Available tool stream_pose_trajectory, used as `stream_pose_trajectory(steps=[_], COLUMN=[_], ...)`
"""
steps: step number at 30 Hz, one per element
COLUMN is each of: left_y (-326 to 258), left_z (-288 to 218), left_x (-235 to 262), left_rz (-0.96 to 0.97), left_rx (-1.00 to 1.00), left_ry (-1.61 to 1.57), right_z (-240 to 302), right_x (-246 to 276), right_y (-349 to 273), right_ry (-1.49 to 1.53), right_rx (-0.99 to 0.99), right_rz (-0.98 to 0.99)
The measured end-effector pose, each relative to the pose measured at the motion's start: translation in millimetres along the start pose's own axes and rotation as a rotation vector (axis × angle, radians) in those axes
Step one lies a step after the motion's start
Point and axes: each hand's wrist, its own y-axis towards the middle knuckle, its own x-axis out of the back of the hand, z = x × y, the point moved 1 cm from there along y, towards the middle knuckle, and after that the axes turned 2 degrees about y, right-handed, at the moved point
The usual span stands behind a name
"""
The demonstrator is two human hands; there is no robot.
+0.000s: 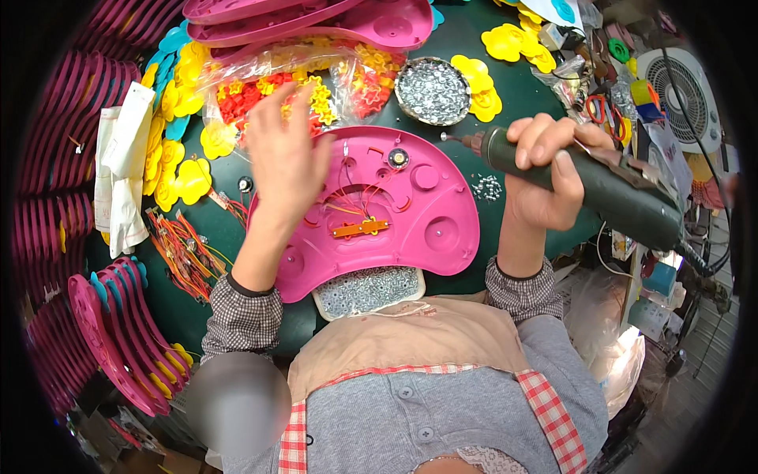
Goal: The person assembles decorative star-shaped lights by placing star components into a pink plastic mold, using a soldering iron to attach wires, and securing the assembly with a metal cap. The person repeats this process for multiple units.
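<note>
My right hand (pixel 545 154) is wrapped around a dark green electric screwdriver (pixel 584 186), with a small screw at its bit, pointing left. Its tip hovers just beyond the upper right edge of a pink plastic shell (pixel 454 197). Slightly blurred, my left hand (pixel 284 150) is raised over the shell's upper left side, fingers apart, with nothing visible in it. Inside the shell lie an orange circuit board (pixel 359 228), thin wires and a round black part (pixel 398 159). Past my left fingertips is a clear bag (pixel 272 59) of red and yellow star-shaped pieces.
A round dish (pixel 433 91) of small metal screws stands behind the shell, and a white tray (pixel 367 292) of small metal parts in front. Loose screws (pixel 487 187) lie right of the shell. Wired parts (pixel 185 245) and pink shell stacks (pixel 118 332) are left. A fan (pixel 679 95) stands right.
</note>
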Motion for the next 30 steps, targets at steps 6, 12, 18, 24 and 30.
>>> stream_pose_trajectory(steps=[6, 12, 18, 24, 30], left_y=[3.6, -9.7, -13.7, 5.2, 104.7], left_z=[-56.7, -51.0, -55.6, -55.5, -51.9], left_x=[-16.1, -14.0, -9.9, -16.3, -82.2], left_rz=[0.224, 0.315, 0.301, 0.067, 0.266], left_rx=[-0.329, -0.272, -0.21, -0.549, -0.465], left_ry=[-0.648, -0.761, -0.872, -0.638, -0.268], right_z=[11.7, 21.4, 24.4, 27.4, 2.9], right_x=[-11.6, -19.2, -24.5, -21.2, -11.3], right_y=[-8.6, -11.8, -11.7, -15.5, -10.1], right_ry=[0.184, 0.166, 0.198, 0.162, -0.047], right_rx=[-0.144, -0.184, -0.168, -0.151, -0.074], right_rz=[0.025, 0.094, 0.111, 0.031, -0.009])
